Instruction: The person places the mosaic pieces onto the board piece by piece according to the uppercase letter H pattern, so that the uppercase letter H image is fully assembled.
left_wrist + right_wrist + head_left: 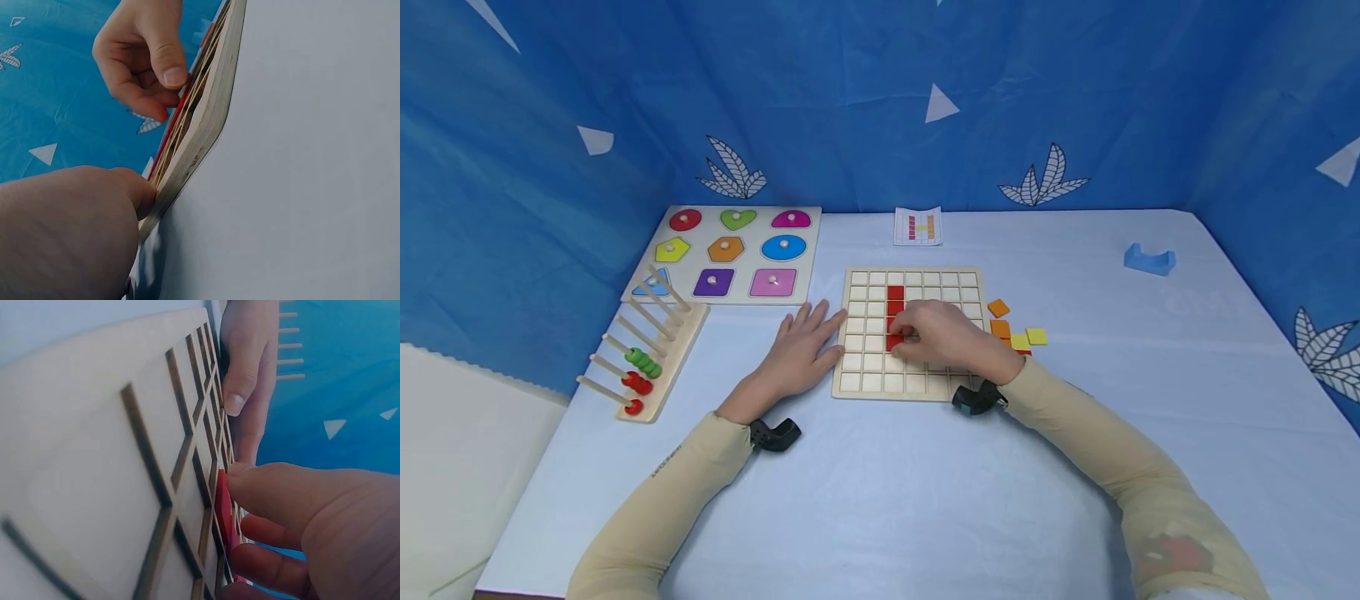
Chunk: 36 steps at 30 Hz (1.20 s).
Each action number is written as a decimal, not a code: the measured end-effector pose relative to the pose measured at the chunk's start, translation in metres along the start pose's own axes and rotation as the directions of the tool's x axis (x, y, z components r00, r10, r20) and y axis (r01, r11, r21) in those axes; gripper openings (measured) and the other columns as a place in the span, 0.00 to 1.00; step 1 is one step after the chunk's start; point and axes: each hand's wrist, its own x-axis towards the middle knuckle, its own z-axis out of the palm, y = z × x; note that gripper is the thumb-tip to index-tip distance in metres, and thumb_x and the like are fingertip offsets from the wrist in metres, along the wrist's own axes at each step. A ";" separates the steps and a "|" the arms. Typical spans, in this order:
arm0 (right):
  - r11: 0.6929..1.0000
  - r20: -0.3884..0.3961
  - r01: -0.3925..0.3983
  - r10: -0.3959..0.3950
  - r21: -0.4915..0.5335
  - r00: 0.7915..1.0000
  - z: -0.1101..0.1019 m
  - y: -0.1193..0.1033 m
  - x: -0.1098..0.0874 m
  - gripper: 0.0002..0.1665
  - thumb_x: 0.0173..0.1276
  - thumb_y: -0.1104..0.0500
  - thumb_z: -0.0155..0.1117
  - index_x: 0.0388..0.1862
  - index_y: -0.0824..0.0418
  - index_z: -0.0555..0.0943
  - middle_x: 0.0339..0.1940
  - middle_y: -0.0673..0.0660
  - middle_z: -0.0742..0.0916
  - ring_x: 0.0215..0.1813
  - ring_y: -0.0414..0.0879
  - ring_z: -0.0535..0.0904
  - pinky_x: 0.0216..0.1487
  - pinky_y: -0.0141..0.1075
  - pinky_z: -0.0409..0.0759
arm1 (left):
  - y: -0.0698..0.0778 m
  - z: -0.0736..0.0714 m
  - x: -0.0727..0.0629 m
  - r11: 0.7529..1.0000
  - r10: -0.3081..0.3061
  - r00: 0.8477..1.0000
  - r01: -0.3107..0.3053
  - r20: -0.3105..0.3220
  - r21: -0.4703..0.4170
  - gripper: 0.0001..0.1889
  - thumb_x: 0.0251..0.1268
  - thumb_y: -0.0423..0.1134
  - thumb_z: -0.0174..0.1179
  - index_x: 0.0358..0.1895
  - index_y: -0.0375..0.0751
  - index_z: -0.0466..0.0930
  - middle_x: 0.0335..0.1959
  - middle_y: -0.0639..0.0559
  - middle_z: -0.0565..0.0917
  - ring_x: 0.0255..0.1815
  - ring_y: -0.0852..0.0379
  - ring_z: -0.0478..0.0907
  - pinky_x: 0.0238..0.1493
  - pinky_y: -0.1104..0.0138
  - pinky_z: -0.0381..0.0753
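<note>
A square wooden grid board (872, 393) lies on the table, with a column of red tiles (896, 293) in its cells. Over that column, my right hand (942, 333) holds a red square tile (893, 342) between thumb and curled fingers, low at the grid. The right wrist view has the thumb (250, 487) against the red tile (222, 503). My left hand (801, 354) lies flat with fingers spread, its thumb and index fingertip at the board's left edge. In the left wrist view, the left hand (75, 219) is at the board's rim (212, 119).
Loose orange tiles (998, 308) and yellow tiles (1037, 336) lie right of the board. A pattern card (917, 242) is behind it. To the left are a shape puzzle (741, 298) and a peg stand with beads (681, 354). A blue holder (1150, 261) sits far right.
</note>
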 end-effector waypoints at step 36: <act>0.961 -0.010 -0.265 0.265 -0.083 0.964 -0.053 0.066 -0.123 0.18 0.61 0.59 0.77 0.49 0.63 0.89 0.33 0.52 0.87 0.31 0.42 0.75 0.34 0.34 0.77 | -0.001 0.000 0.001 1.000 0.010 1.000 -0.010 -0.003 -0.001 0.34 0.75 0.48 0.50 0.81 0.43 0.59 0.84 0.35 0.52 0.85 0.31 0.40 0.80 0.35 0.38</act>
